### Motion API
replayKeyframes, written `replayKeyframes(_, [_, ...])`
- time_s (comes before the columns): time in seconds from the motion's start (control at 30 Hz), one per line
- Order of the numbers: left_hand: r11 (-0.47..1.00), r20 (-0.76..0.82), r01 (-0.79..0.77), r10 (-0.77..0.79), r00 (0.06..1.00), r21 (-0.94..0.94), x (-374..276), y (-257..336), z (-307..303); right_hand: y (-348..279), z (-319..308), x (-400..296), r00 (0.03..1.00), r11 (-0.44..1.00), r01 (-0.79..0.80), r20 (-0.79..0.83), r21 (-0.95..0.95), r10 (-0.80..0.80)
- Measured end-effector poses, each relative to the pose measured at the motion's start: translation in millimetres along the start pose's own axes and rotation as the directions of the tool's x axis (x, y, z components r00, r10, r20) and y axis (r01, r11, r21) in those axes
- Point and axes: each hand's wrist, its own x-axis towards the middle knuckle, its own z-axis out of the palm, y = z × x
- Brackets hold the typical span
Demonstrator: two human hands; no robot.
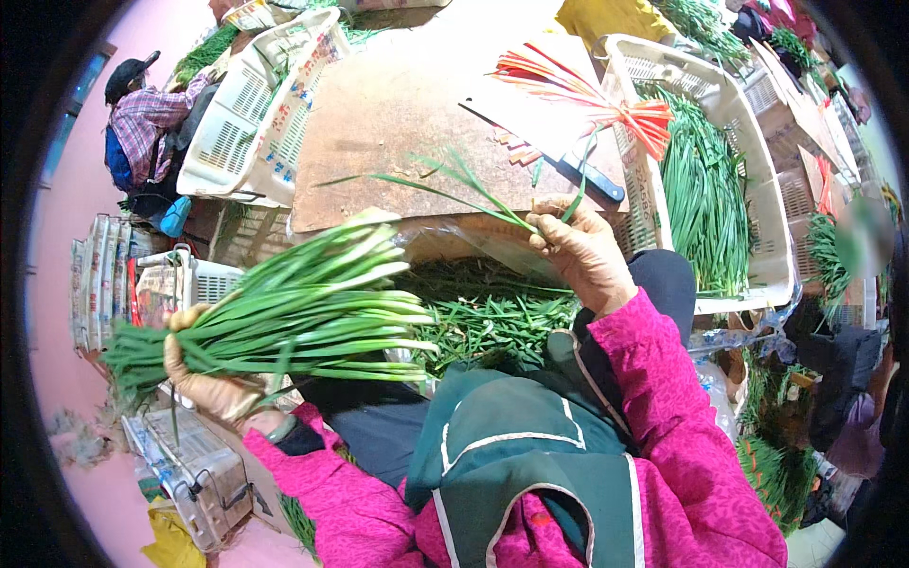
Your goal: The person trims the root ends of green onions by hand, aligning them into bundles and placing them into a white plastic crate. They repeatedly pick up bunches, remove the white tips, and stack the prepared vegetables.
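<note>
My left hand (213,383) grips a thick bunch of garlic chives (319,305) near its leafy end, with the pale stem ends fanned out to the right. A few loose chive leaves (454,192) are pinched between the thumb and fingers of my right hand (579,241). That hand is raised by the near edge of a wooden board (369,135). On the board lies a knife (568,174), its dark handle towards me. Beyond it are a bundle of red-orange ties (589,89) and several short cut pieces of tie (515,147).
To the right, a white plastic crate (770,263) holds bundled chives (699,192). Another white crate (234,135) stands at the left, beside a seated person (145,117). Loose chive trimmings (497,326) lie below the board, before my lap. A grey-white crate (192,461) rests at lower left.
</note>
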Motion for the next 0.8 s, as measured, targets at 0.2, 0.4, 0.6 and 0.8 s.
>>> replayKeyframes(0.2, [0.998, 0.108, 0.028, -0.034, 0.994, 0.052, -3, -88, 42, -18, -7, -8, 0.999, 0.998, 0.044, 0.017, 0.053, -0.045])
replayKeyframes(0.4, [0.875, 0.228, 0.470, -0.484, 0.845, 0.116, 2, -40, 4, -60, -86, -72, 0.982, 0.986, 0.161, -0.092, -0.051, -0.165])
replayKeyframes(0.6, [0.745, 0.557, 0.629, -0.626, 0.546, 0.222, 32, -34, -16, -78, -192, -239, 0.796, 0.893, 0.028, -0.530, -0.449, -0.291])
replayKeyframes(0.8, [0.787, 0.609, 0.586, -0.565, 0.556, 0.195, 50, -42, -31, 72, -282, -386, 0.579, 0.733, -0.355, -0.752, -0.580, -0.315])
